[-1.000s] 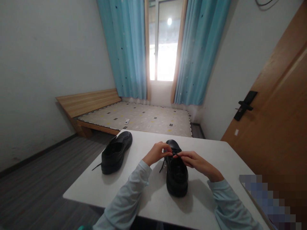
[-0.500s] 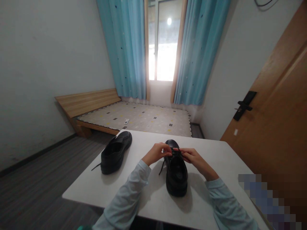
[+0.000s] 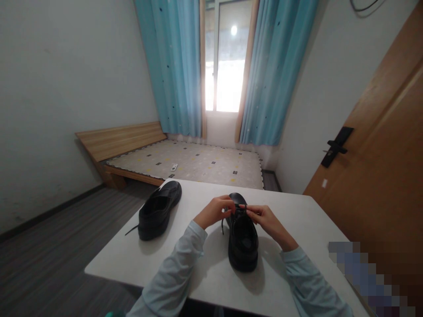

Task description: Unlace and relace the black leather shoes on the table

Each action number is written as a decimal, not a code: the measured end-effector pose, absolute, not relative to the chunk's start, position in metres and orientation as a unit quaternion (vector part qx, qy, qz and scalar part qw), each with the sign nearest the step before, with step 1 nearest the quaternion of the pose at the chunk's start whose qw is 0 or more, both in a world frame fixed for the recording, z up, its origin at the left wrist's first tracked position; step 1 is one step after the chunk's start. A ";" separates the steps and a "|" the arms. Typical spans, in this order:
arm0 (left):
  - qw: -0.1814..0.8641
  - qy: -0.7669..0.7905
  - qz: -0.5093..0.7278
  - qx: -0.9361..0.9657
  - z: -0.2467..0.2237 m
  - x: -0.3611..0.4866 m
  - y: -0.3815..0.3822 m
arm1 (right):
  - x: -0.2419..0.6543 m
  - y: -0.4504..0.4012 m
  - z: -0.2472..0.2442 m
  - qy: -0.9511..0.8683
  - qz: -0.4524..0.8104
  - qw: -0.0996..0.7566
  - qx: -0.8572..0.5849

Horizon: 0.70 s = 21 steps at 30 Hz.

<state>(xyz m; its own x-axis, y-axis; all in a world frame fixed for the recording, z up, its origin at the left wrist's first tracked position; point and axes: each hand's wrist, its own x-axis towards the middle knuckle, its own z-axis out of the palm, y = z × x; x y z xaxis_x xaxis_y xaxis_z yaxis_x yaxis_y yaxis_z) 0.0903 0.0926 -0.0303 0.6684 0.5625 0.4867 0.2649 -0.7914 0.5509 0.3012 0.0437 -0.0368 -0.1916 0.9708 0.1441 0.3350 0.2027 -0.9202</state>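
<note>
A black lace-up shoe (image 3: pixel 243 246) stands on the white table with its toe away from me and its heel near me. My left hand (image 3: pixel 218 211) is at the left of its lacing, fingers closed on a dark lace. From the right, my right hand (image 3: pixel 264 218) pinches the lace over the front of the opening. A lace end hangs beside the shoe's left side. The matching black shoe (image 3: pixel 155 218) stands at the table's left edge, one lace trailing left off its side.
The white table (image 3: pixel 122 259) spans the foreground. Beyond it is a low bed (image 3: pixel 198 160) with a small white object (image 3: pixel 174 167) on it. A wooden door (image 3: pixel 380 145) with a black handle stands at the right, and blue curtains (image 3: pixel 175 66) frame the window.
My right hand has shifted slightly left, its fingers closer to the shoe's lacing. The lace end on the shoe's left has moved nearer the shoe. The other shoe stays put.
</note>
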 end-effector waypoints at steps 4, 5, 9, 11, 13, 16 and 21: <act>0.149 0.224 0.331 0.904 -0.031 0.089 0.093 | 0.300 0.042 -0.033 -0.678 0.372 0.390 -0.500; 0.125 0.225 0.326 0.910 -0.031 0.088 0.093 | 0.299 0.042 -0.033 -0.681 0.371 0.389 -0.498; -0.002 0.224 0.314 0.923 -0.031 0.086 0.093 | 0.299 0.042 -0.033 -0.689 0.375 0.400 -0.474; -0.057 0.214 0.319 0.921 -0.031 0.085 0.093 | 0.299 0.043 -0.033 -0.688 0.372 0.406 -0.472; -0.095 0.204 0.326 0.918 -0.032 0.085 0.094 | 0.299 0.044 -0.034 -0.690 0.364 0.405 -0.477; -0.130 0.198 0.329 0.914 -0.034 0.085 0.094 | 0.298 0.044 -0.033 -0.690 0.358 0.402 -0.484; -0.162 0.223 0.314 0.909 -0.032 0.090 0.090 | 0.293 0.041 -0.027 -0.685 0.366 0.394 -0.493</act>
<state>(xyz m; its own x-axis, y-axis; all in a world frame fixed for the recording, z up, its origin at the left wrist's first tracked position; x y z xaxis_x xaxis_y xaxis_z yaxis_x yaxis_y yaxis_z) 0.0896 0.0902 -0.0318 0.7035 0.3026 0.6430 0.5067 -0.8480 -0.1553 0.2929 0.0412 -0.0268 -0.2047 0.9624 0.1787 0.3864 0.2472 -0.8886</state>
